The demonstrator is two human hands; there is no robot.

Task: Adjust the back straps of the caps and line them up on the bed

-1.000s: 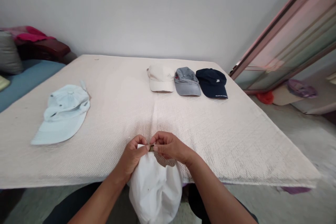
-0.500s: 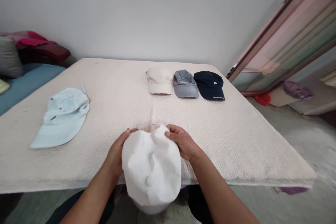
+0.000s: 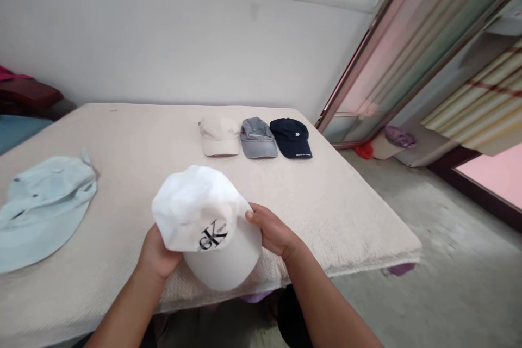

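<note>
A white baseball cap (image 3: 196,201) with a black letter logo is held between my two hands over the table's front edge, its brim pointing toward me and to the right. My left hand (image 3: 157,253) grips the crown's left side, with the fingers partly hidden under the cap. On the other side, my right hand (image 3: 271,231) pinches the right edge of the brim, thumb on top. A pale blue cap (image 3: 51,201) lies on the table to the left of my hands.
Along the far part of the cloth-covered table (image 3: 334,212) sit a beige cap (image 3: 220,136), a grey cap (image 3: 258,138) and a navy cap (image 3: 290,137) in a row. Behind is a white wall (image 3: 171,43). A sliding door (image 3: 367,60) stands at the right.
The white cap has been lifted and turned, so its logo and brim now show. My right hand has gone from the cap's rear edge to the brim. The view has swung right.
</note>
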